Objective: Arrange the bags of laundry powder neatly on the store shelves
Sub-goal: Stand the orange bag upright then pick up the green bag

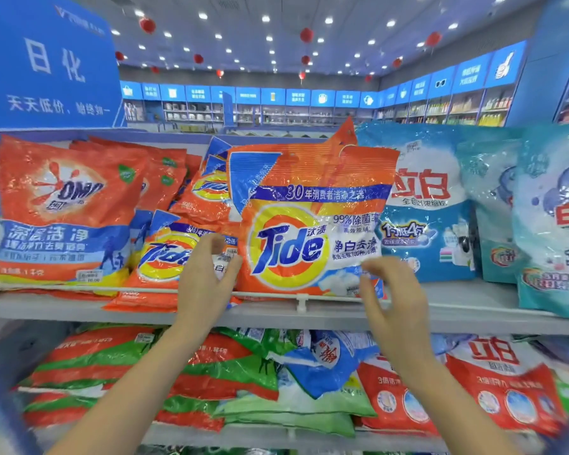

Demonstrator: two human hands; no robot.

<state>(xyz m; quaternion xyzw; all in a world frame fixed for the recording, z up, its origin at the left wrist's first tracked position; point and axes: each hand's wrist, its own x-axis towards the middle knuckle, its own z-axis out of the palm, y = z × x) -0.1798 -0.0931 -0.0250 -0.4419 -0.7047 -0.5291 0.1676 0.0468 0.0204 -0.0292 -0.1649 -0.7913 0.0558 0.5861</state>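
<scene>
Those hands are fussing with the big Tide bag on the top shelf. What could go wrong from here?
The upright Tide bag stands right at the shelf's front rail. Both the left hand and right hand look open beside it, so it might tip forward. The smaller Tide bag beside it already pokes over the rail at its lower edge and could slide off if nudged.

Rear Tide bags (211, 185) mostly hidden behind front Tide bag (309, 221). Right teal bag (552, 218) cut by frame edge. Left hand (204, 284) covers part of the leaning Tide bag (165, 257). Price sticker on Omo bag (63, 208) illegible. Lower-shelf bags (506, 382) blurred at right.
</scene>
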